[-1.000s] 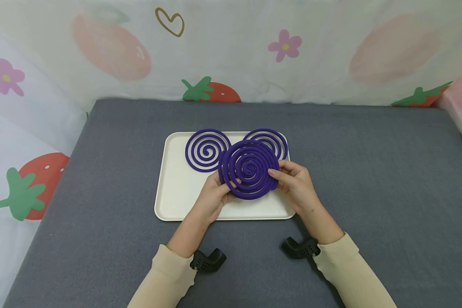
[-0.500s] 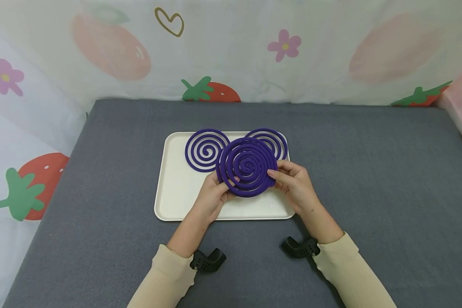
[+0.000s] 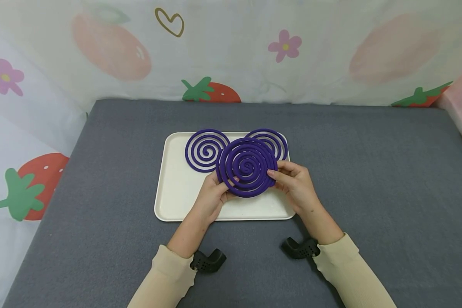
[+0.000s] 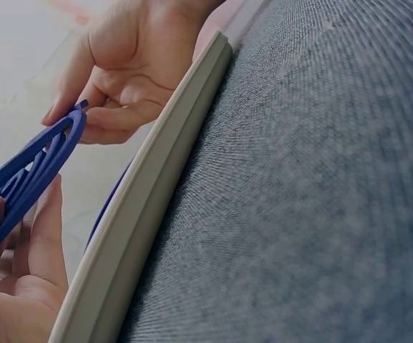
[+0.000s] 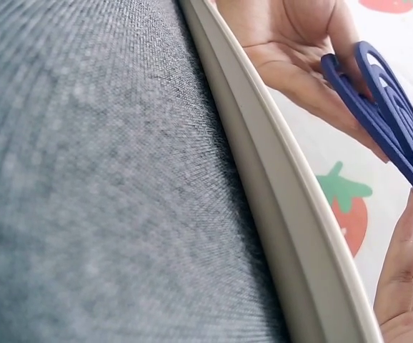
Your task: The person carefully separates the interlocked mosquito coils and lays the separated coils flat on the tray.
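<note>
Over the white tray [image 3: 185,201], both hands hold a dense purple spiral that looks like two mosquito coils [image 3: 247,167] lying together, tilted toward the head camera. My left hand [image 3: 209,194] grips its lower left side, the thumb reaching through a gap in the rings. At the right edge, my right hand [image 3: 294,186] pinches it between thumb and fingers. The left wrist view shows two layers in the held coils [image 4: 63,143], slightly spread. Behind them on the tray lie a looser purple coil [image 3: 207,151] at left and another coil [image 3: 286,149] at right, partly hidden.
A grey cloth [image 3: 100,192] covers the table under the tray. At the back stands a white curtain [image 3: 231,51] printed with strawberries and flowers. Each wrist wears a black mount, such as the left mount [image 3: 208,261].
The held coils have shifted slightly left and up since one second ago. Over the last half second nothing visibly moves; both hands keep their hold.
</note>
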The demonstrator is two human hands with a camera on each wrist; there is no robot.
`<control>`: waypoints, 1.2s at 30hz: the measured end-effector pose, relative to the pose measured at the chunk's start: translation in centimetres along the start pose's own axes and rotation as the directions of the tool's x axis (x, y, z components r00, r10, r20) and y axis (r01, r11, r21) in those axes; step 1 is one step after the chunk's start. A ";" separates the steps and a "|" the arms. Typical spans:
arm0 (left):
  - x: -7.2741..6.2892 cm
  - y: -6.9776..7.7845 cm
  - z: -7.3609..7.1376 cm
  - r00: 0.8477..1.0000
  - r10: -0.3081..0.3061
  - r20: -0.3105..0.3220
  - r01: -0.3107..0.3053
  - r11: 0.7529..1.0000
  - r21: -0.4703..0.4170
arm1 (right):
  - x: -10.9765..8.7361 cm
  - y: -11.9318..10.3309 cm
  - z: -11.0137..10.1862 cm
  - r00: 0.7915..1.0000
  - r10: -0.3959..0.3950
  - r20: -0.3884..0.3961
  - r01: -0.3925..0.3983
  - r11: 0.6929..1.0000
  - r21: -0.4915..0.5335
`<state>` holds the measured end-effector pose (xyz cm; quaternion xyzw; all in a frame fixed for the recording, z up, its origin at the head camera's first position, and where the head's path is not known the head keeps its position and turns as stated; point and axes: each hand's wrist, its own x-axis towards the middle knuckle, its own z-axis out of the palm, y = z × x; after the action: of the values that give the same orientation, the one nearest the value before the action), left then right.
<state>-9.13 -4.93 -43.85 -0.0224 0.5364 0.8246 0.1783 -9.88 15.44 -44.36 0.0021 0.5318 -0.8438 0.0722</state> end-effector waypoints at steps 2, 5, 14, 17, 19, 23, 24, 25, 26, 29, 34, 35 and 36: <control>0.0 0.0 0.0 1.000 -0.002 -0.006 0.002 1.000 -0.004 | 0.0 0.0 0.0 1.000 0.003 -0.006 -0.003 1.000 -0.001; 0.0 0.0 0.0 1.000 -0.006 -0.015 0.006 1.000 -0.012 | 0.0 0.0 0.0 1.000 0.006 -0.009 -0.006 1.000 0.001; -0.1 0.1 0.1 0.999 0.008 -0.038 -0.009 0.999 -0.034 | -0.1 0.1 -0.1 1.000 -0.004 0.006 0.004 1.000 0.006; -0.1 0.1 0.0 0.999 0.012 -0.036 -0.014 0.999 -0.037 | -0.1 0.1 -0.1 1.000 -0.003 -0.005 0.003 1.000 0.008; -0.1 0.1 0.0 0.999 0.011 -0.033 -0.012 0.999 -0.035 | -0.1 0.1 -0.1 1.000 -0.002 -0.014 0.002 1.000 0.006; 0.0 0.0 0.0 1.000 0.009 -0.029 -0.010 1.000 -0.028 | -0.1 0.1 0.0 1.000 -0.003 -0.024 0.002 1.000 -0.001; 0.0 0.0 0.0 1.000 0.010 -0.027 -0.010 1.000 -0.028 | -0.1 0.1 0.0 1.000 -0.003 -0.026 0.003 1.000 -0.001; 0.0 0.0 0.0 1.000 0.011 -0.026 -0.011 1.000 -0.028 | -0.1 0.1 0.0 1.000 -0.004 -0.026 0.004 1.000 -0.003; 0.0 0.1 0.0 1.000 0.012 -0.025 -0.013 0.999 -0.029 | -0.1 0.0 0.0 1.000 -0.005 -0.027 0.005 1.000 -0.003; -0.1 0.1 0.0 1.000 0.014 -0.027 -0.015 0.999 -0.034 | -0.1 0.1 0.0 0.999 -0.008 -0.032 0.008 1.000 -0.003; 0.0 0.0 0.1 0.999 0.016 -0.034 -0.017 0.999 -0.034 | 0.0 0.2 -0.1 0.999 -0.015 -0.037 0.015 1.000 0.004; 0.0 0.0 0.1 0.999 0.017 -0.035 -0.018 0.999 -0.036 | 0.0 0.2 -0.1 0.999 -0.018 -0.038 0.018 1.000 0.004; 0.0 0.0 0.1 0.999 0.018 -0.036 -0.020 0.999 -0.038 | 0.0 0.3 -0.1 0.999 -0.022 -0.040 0.022 1.000 0.005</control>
<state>-9.14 -4.85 -43.82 -0.0353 0.5236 0.8360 0.1605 -9.87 15.40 -44.63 0.0132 0.5309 -0.8457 0.0523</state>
